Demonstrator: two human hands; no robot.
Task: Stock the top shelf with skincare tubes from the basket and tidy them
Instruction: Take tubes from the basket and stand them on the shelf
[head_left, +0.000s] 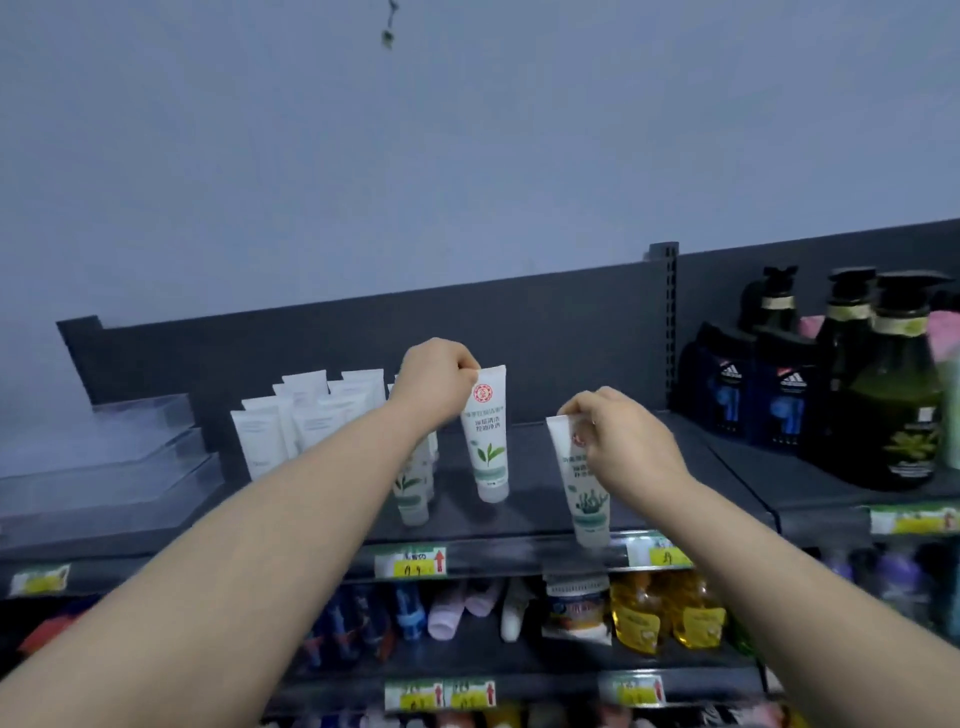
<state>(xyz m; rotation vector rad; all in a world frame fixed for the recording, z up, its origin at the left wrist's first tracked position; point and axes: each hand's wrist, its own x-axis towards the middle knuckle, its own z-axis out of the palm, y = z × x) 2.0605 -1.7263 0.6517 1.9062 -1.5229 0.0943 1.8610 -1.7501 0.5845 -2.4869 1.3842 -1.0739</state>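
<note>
My left hand (436, 382) and right hand (628, 447) are reaching over the top shelf (535, 467), each pinching the crimped end of one upright tube. I am holding the left tube (485, 431) mid-shelf beside the stocked tubes (306, 415), and the right tube (582, 483) at the front lip. Risk: the right tube is resting cap-down on a narrow base, so letting go off-vertical could tip it over the edge.

1. Dark pump bottles (883, 384) stand at the far right, dark blue packs (753, 387) just left of them.
2. A clear tiered riser (119, 447) sits at the left.
3. Yellow bottles (660, 613) (labels blurred) stand on the lower shelf (467, 657).
</note>
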